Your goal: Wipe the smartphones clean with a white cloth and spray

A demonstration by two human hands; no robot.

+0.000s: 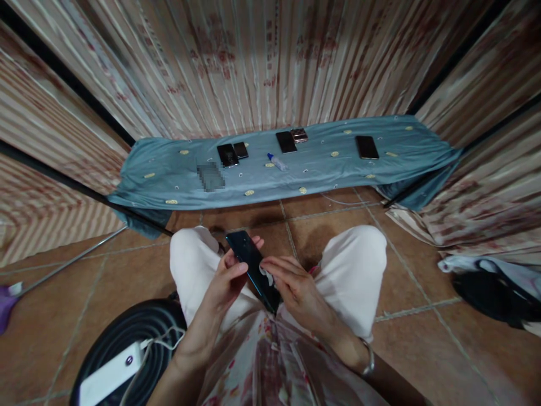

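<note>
down in our lap, our left hand (pixel 224 282) has its grip closed round the edge of a dark smartphone (pixel 253 270), thumb lying on the glass; the phone sits tilted above our white trousers (pixel 190 265). our right hand (pixel 296 287) pinches a small pale cloth (pixel 267 274) against the phone's right side. left of us a white power bank (pixel 110 375) rests on a black round stool (pixel 139 327). ahead, a blue cloth (pixel 169 175) on the floor carries several phones (pixel 228 154) and a small bottle (pixel 276 162). we judge the phone could slip onto the tiled floor (pixel 422 282), since it is held only by its edges over a gap between the knees. one patch on the blue cloth is blurred, the phone's lower end is hidden by our right hand, and the cloth is mostly covered.
</note>
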